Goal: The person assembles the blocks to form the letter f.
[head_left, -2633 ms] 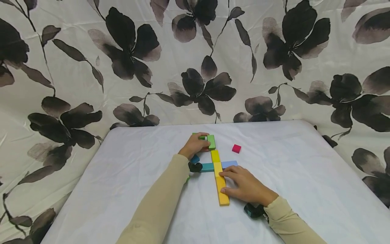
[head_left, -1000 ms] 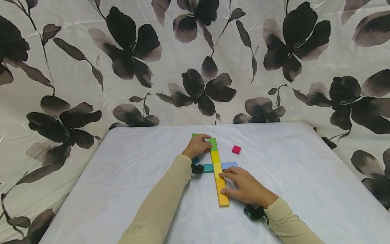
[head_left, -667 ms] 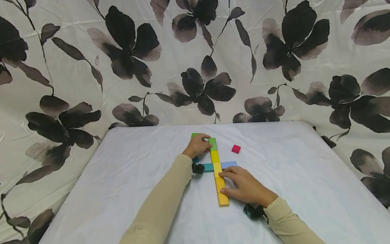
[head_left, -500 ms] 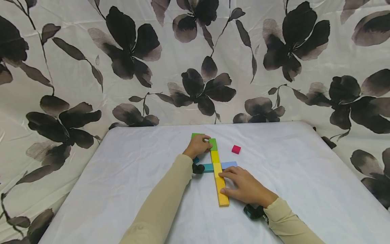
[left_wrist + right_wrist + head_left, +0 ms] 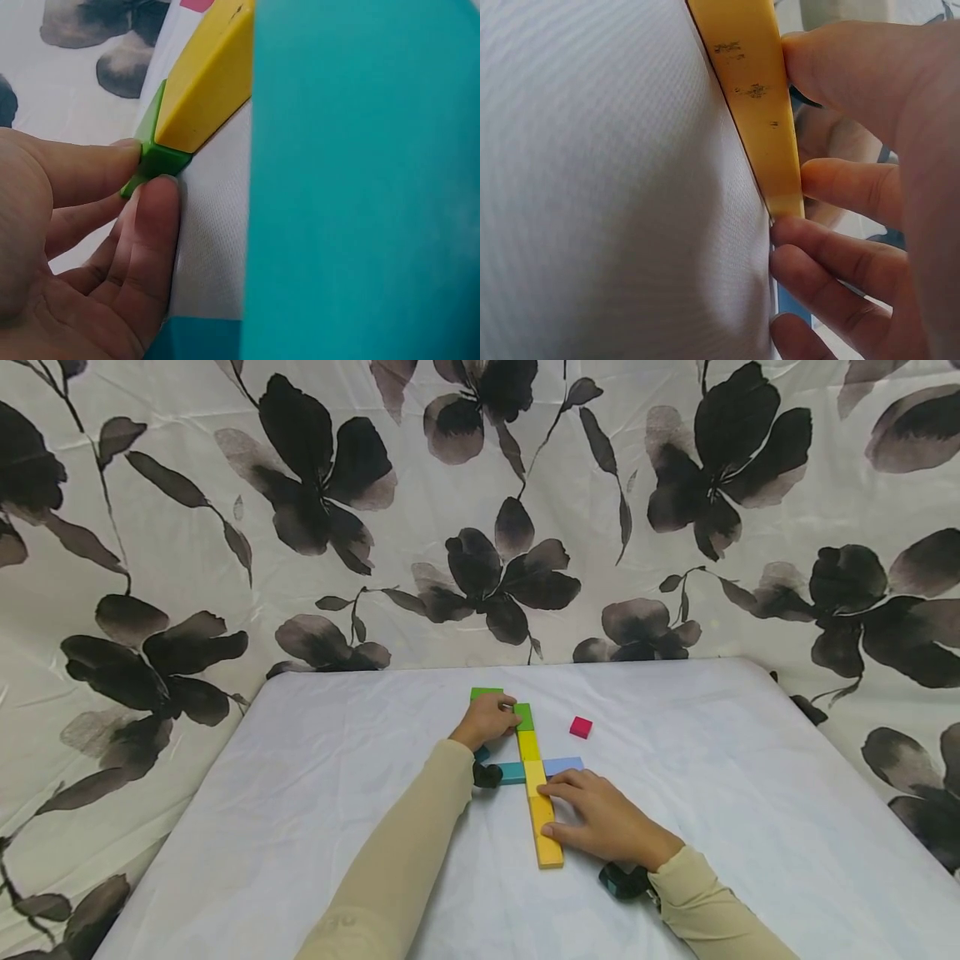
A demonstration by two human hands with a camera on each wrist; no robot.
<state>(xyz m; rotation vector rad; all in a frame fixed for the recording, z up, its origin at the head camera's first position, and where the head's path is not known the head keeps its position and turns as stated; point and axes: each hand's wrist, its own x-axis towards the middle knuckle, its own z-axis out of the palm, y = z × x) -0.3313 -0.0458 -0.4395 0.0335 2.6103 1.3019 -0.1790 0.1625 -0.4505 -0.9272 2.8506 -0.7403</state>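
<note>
Several yellow blocks lie end to end in a column: a far one [image 5: 528, 746], a middle one [image 5: 535, 775] and a long near one [image 5: 547, 835]. At the column's far end my left hand [image 5: 483, 720] pinches a green block [image 5: 525, 717] between thumb and finger; the left wrist view shows this green block [image 5: 166, 160] touching the yellow block [image 5: 208, 75]. My right hand [image 5: 603, 818] rests thumb and fingertips along the right edge of the near yellow blocks, fingers loosely extended. A teal block [image 5: 513, 773] and a periwinkle block [image 5: 564, 765] flank the column.
Another green block [image 5: 486, 692] lies beyond my left hand, and a dark blue block [image 5: 482, 754] is partly hidden under its wrist. A red cube [image 5: 581, 727] sits to the right of the column. White cloth [image 5: 712, 760] covers the table, with a floral curtain behind.
The green block in my left hand has come right and nearer, from a tilted, offset position into line with the yellow column. My right hand has stayed in place.
</note>
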